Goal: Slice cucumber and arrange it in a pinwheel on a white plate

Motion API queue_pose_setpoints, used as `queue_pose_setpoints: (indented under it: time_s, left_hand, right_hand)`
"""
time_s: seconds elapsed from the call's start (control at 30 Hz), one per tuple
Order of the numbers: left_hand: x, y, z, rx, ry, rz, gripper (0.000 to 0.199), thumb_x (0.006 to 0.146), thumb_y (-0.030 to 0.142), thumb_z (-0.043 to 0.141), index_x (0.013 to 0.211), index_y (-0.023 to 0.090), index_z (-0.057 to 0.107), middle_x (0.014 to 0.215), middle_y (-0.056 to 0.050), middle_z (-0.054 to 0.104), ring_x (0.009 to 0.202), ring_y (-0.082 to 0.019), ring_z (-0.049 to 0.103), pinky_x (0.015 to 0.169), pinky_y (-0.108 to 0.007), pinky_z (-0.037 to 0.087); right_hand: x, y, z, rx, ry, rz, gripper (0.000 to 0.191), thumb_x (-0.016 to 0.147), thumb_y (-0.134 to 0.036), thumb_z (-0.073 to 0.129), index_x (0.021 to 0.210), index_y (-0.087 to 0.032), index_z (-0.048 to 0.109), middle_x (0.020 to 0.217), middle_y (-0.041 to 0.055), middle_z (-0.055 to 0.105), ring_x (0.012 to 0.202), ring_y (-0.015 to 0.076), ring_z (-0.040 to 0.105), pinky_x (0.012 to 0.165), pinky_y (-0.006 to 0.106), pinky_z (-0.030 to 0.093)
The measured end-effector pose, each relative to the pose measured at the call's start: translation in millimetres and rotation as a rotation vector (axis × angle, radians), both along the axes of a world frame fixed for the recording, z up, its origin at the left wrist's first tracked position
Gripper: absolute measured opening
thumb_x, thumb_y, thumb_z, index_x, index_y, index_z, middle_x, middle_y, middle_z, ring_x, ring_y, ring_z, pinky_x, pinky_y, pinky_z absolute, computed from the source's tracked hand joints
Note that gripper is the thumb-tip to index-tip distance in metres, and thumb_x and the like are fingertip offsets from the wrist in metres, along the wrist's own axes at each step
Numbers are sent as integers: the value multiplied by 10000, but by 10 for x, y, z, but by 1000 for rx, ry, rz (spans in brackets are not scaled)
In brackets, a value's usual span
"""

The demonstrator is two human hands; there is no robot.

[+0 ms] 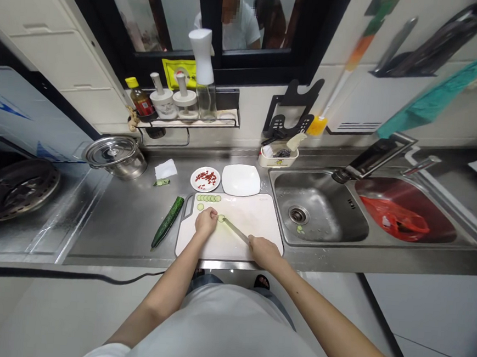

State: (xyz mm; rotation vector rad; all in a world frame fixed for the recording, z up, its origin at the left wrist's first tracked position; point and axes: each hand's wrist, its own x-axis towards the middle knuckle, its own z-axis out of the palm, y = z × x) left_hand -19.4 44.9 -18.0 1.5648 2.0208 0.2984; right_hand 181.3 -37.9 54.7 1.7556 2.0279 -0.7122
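Note:
My right hand (264,252) is closed round the handle of a knife (236,231) over the white cutting board (241,247). A cucumber slice (221,218) lies at the knife's tip. My left hand (206,221) is just left of that slice, its fingers drawn together; whatever they may hold is too small to make out. A row of cucumber slices (209,197) lies along the board's upper left, with a single slice (200,207) below it. Left of the board rests a dark green cucumber (168,222).
Behind the board stand a dish of red pieces (205,180) and a white square plate (240,180). A lidded pot (118,157) is at the left. The sink (319,207) at the right has a faucet (374,156). A shelf (189,122) holds bottles.

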Motion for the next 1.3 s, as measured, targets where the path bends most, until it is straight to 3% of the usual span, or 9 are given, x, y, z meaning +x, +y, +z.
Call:
queue_pose_setpoints:
  time_s: [0.27,0.6,1.3]
  left_hand:
    - [0,5,-10,8,13,-9,152,836,227,553,919,259,677,931,-24,722,879,-182,641,740,-259,423]
    - [-12,5,-36,17,15,-14,148,835,229,549,913,260,671,914,-18,721,866,-179,642,721,-254,417]
    - [-9,3,-48,12,12,0,175,836,210,544,935,265,678,954,-18,725,907,-176,639,744,-249,421]
  right_hand:
    - [-69,69,14,-3,16,7,317,918,-99,349,1135,-129,578,1041,168,670,974,232,654,739,295,460]
    - [-95,109,-46,11,24,7,308,941,-139,334,1126,-131,581,1027,166,674,969,232,655,732,293,458]
    - [-97,78,30,-4,15,9,331,903,-86,342,1138,-124,572,1034,168,672,973,241,656,723,299,461]
